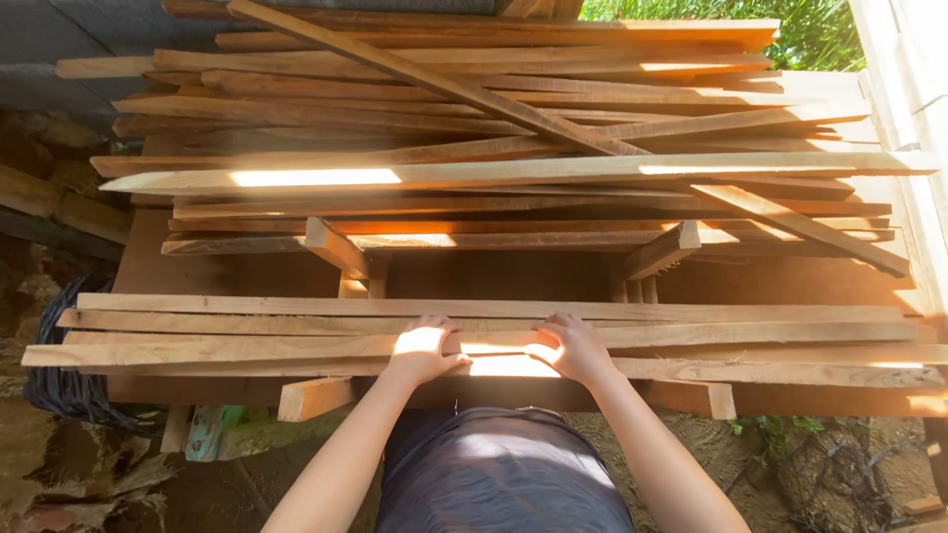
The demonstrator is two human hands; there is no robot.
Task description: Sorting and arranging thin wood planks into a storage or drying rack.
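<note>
1. Nearest the camera is your dark grey clothing (499, 469), with both bare forearms reaching forward from it.
2. Your left hand (422, 347) lies palm down on the near stack of long wooden slats (247, 345), fingers spread over the top pieces and the thumb at the front edge; it rests on the wood, and a full grip cannot be made out.
3. Your right hand (573, 345) sits just beside it on the same stack, fingers curled over the top slat, thumb towards the left hand. A patch of sunlight falls between the two.
4. The near stack lies crosswise on the bench (513, 276), resting on short wooden blocks (314, 397) that stick out below its front edge.
5. Behind it, across a bare strip of bench, a larger, looser pile of slats (474, 118) rises higher, with one long piece laid diagonally on top.
6. A coil of dark cable (64, 385) lies at the left, green foliage (790, 20) at the top right.
</note>
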